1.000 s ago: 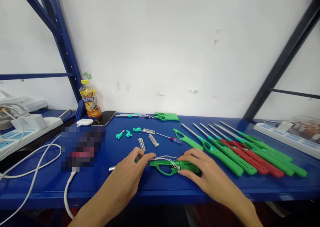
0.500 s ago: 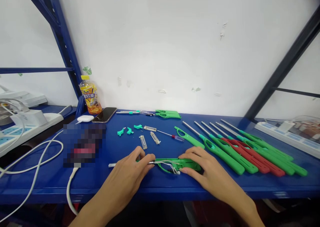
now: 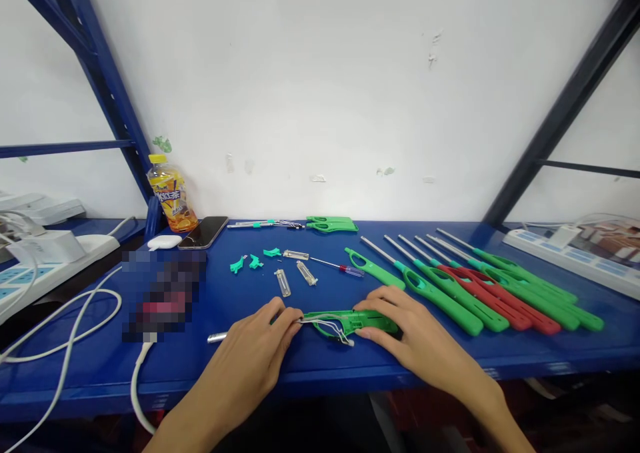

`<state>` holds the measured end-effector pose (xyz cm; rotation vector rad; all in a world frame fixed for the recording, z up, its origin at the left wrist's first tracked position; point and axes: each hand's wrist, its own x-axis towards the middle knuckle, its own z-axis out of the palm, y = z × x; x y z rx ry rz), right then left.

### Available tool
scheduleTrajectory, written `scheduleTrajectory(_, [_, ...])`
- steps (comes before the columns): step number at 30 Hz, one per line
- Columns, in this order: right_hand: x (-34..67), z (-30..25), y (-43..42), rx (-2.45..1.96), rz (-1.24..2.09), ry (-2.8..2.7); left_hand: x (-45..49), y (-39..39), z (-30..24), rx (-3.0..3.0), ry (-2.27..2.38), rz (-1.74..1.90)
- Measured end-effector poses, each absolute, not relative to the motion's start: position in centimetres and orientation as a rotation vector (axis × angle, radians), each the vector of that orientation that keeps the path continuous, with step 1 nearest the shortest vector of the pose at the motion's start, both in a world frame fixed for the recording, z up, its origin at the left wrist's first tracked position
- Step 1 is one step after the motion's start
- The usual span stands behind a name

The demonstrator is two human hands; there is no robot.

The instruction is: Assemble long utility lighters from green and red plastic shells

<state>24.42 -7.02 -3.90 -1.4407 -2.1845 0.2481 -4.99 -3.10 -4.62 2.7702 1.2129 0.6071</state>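
Note:
My left hand [image 3: 253,350], closed, pinches the metal tube [image 3: 217,338] of a long lighter; the tube's tip sticks out to the left. From the tube, thin white wires [image 3: 325,321] run right over an opened green handle half [image 3: 345,320] and end near a small dark part. The fingers and thumb of my right hand [image 3: 407,330] grip that handle half at its right end. Behind my hands lie clear fuel tanks [image 3: 307,273], turquoise triggers [image 3: 256,262] and a screwdriver [image 3: 351,270]. A loose green handle half [image 3: 375,270] lies just beyond my right hand.
Several green and red long lighters [image 3: 443,301] lie in a row at right. Lighter tubes [image 3: 265,224] and green handle shells [image 3: 332,224] lie by the wall. At left are a drink bottle [image 3: 173,196], a phone [image 3: 204,232], white cables [image 3: 70,343] and a power strip [image 3: 95,246].
The view has shifted slightly. My left hand and the tube have moved a little left, showing less tube and more wire over the handle half. My right hand keeps its grip.

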Motion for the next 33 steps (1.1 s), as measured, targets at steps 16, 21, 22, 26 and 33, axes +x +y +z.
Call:
scheduleTrajectory(16, [24.6,-4.8,-6.9,-1.430,0.187,-2.174,-5.2,-3.0,-4.5,2.707,1.240,0.625])
scheduleTrajectory(21, [24.9,-5.5,-6.8,-1.392,0.157,-2.150,-5.1,-3.1,-4.2,2.728,1.256,0.618])
scheduleTrajectory(22, [25.0,-5.6,-6.8,-1.390,0.164,-2.148,-5.0,-3.2,-4.2,2.736,1.261,0.626])
scheduleTrajectory(26, [25.7,-6.2,-6.6,-1.364,0.156,-2.173,-4.8,-3.7,-4.1,2.756,1.285,0.621])
scheduleTrajectory(33, [26.5,-6.8,-6.1,-1.277,0.089,-2.194,-4.6,-4.4,-3.6,2.818,1.309,0.617])
